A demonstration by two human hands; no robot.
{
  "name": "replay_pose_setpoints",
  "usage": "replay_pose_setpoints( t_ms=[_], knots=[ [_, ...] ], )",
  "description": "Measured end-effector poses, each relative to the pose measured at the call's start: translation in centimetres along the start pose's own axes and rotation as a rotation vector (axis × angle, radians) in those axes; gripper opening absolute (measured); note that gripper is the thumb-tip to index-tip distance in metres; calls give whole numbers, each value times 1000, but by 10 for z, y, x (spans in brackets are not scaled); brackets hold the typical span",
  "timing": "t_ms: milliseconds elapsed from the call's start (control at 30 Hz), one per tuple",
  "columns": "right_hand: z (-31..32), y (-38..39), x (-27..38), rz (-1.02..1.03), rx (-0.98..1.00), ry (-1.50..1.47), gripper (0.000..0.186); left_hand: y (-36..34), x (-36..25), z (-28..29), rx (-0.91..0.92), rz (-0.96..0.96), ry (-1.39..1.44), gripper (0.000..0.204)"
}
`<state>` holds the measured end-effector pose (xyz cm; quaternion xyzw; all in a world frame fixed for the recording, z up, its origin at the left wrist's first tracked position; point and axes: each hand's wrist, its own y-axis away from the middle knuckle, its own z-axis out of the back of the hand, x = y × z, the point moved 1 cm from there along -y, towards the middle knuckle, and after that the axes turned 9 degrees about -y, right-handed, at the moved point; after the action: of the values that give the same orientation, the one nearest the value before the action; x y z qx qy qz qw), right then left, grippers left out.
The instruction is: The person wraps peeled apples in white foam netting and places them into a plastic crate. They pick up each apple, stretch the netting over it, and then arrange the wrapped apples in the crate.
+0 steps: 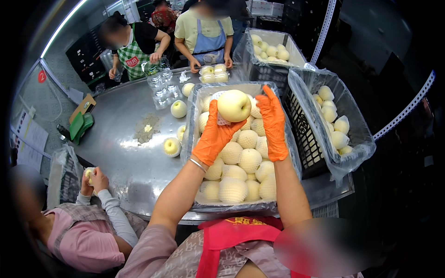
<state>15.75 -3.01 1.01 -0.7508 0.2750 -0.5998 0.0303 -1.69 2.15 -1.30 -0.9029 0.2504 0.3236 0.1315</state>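
A pale yellow round pear point(234, 105) rests in my left hand point(214, 135), its fingers curled beneath and beside it. White foam netting point(217, 96) shows behind and under the fruit, which is bare on the side facing me. To the right of the pear, apart from it, is my right hand point(273, 123), fingers stretched upward and holding nothing I can see. Both hands wear orange gloves. Below them stands a plastic-lined crate point(194, 185) full of pears in foam nets point(249, 160).
Loose pears point(178, 109) and clear plastic trays point(163, 88) lie on the metal table point(120, 162). Two more lined crates, one at the far right point(331, 134) and one behind point(278, 34), hold pears. Co-workers stand across the table; another person point(88, 222) works at my left.
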Motion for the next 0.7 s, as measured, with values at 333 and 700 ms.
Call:
replay_pose_setpoints(
  t_ms=[333, 700],
  knots=[
    [-14, 10, 6, 192, 391, 271, 102, 3, 1, 5, -116, 37, -455, 80],
    [-1, 0, -10, -398, 240, -800, 74, 3, -14, 13, -192, -55, -397, 70]
  ],
)
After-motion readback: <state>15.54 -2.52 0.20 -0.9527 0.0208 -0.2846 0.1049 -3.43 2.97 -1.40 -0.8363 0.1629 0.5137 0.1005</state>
